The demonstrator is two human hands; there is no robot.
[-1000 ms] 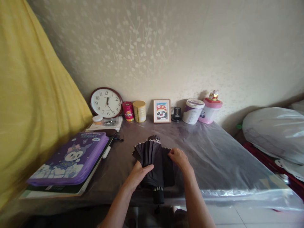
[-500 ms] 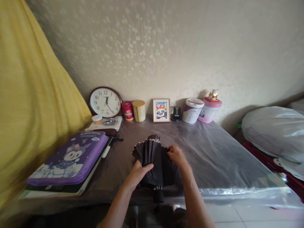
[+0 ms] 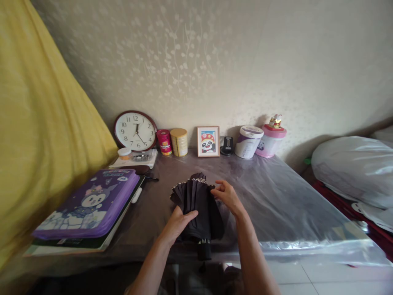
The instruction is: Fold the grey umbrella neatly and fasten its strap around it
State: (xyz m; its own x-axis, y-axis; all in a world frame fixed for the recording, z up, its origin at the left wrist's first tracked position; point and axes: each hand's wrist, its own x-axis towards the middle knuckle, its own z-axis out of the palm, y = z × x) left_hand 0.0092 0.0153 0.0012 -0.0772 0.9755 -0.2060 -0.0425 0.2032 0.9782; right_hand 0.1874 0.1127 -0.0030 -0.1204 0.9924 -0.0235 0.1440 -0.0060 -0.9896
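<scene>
A folded black umbrella (image 3: 199, 211) with a pale patterned edge lies on the table, its handle pointing toward me over the near edge. My left hand (image 3: 179, 221) is closed around its left side, the thumb lying across the pleated cloth. At the upper right edge of the canopy, my right hand (image 3: 225, 196) pinches the loose fabric, one finger lifted away from the rest. The underside of the umbrella and most of my left fingers are hidden.
Plastic film covers the table (image 3: 260, 205). To the left, a purple case (image 3: 92, 205) rests on books beside a white marker (image 3: 136, 195). Along the wall stand a clock (image 3: 135, 131), tins (image 3: 179, 142), a picture frame (image 3: 208, 141) and tubs (image 3: 248, 142).
My right hand has shifted slightly left and up, bringing the canopy's right edge inward, and one finger has lifted. The left hand keeps its hold.
</scene>
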